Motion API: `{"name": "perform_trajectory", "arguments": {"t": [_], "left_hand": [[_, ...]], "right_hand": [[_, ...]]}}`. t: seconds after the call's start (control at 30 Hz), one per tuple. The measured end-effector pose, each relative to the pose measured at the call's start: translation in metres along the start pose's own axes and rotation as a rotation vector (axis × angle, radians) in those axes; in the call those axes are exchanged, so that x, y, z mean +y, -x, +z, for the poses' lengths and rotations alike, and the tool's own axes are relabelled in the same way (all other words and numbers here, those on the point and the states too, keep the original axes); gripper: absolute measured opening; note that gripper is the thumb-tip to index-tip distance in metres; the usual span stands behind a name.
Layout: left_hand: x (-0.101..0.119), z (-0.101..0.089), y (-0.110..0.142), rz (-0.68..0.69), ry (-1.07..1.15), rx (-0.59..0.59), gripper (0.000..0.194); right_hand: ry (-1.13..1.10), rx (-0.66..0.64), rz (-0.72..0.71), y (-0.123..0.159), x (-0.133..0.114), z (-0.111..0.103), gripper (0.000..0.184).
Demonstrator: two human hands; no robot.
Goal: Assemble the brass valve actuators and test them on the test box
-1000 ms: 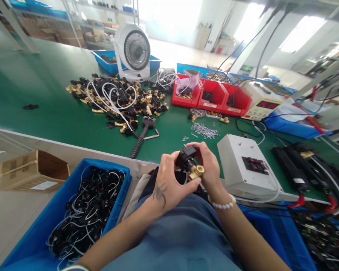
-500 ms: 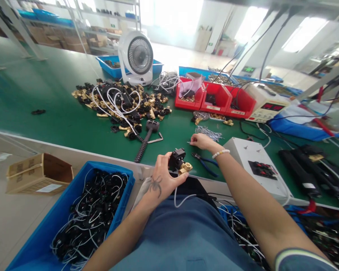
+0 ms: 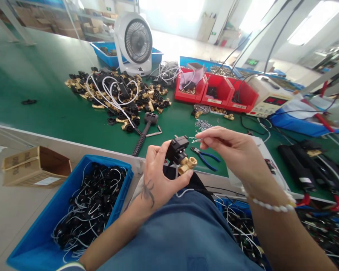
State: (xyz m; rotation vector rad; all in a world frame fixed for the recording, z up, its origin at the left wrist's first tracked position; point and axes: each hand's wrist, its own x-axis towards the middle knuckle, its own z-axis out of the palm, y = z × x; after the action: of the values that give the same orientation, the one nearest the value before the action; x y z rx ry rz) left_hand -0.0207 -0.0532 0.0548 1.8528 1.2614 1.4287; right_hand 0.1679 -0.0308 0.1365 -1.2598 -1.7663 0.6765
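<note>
My left hand (image 3: 165, 173) is closed around a valve, a black plastic body (image 3: 177, 148) joined to a brass fitting (image 3: 188, 165). It is held tilted above the table's front edge, and a white cable hangs from it. Just to the right, my right hand (image 3: 226, 145) pinches a thin metal pin (image 3: 196, 140), whose end points toward the black body, close to it. Beyond that hand lies a loose pile of similar thin metal pins (image 3: 203, 124). Blue-handled pliers (image 3: 207, 160) rest on the green table below the pin.
A hammer-like black tool (image 3: 144, 133) and an L-shaped key (image 3: 155, 132) lie left of the valve. Behind them are heaped brass fittings (image 3: 152, 101), a fan (image 3: 137, 41) and red bins (image 3: 214, 101). A blue crate (image 3: 121, 199) of black cabled parts stands lower left.
My right hand has moved from beside the pin pile toward me and the valve, bringing a thin metal pin with it. My left hand still holds the valve, slightly turned.
</note>
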Motion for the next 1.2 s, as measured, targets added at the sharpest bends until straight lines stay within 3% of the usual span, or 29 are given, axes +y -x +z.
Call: {"name": "perform_trajectory", "arguments": {"t": [0.1,0.2,0.43,0.8,0.97,1.1,1.2], "left_hand": [[0.018,-0.012,0.001,0.058,-0.027,-0.020,0.069],[0.030,-0.020,0.003,0.100,-0.041,-0.052,0.070],[0.044,-0.029,0.003,0.133,-0.049,-0.109,0.074],[0.049,-0.034,0.000,0.157,-0.037,-0.150,0.071],[0.034,-0.028,-0.003,0.143,-0.012,-0.196,0.071],[0.004,-0.008,-0.005,0.047,0.038,-0.247,0.069],[-0.017,0.010,-0.006,-0.089,0.127,-0.273,0.070]], "right_hand": [[0.035,-0.024,-0.014,0.016,-0.031,-0.002,0.007],[0.158,-0.038,-0.096,0.023,-0.046,-0.004,0.006],[0.409,-0.064,-0.362,0.029,-0.062,-0.008,0.016],[0.570,-0.172,-0.393,0.033,-0.077,-0.011,0.024],[0.468,-0.206,-0.375,0.024,-0.056,-0.003,0.021],[0.360,-0.182,-0.266,0.016,-0.012,0.004,0.018],[0.431,-0.031,-0.107,0.013,0.035,0.000,0.046]]}}
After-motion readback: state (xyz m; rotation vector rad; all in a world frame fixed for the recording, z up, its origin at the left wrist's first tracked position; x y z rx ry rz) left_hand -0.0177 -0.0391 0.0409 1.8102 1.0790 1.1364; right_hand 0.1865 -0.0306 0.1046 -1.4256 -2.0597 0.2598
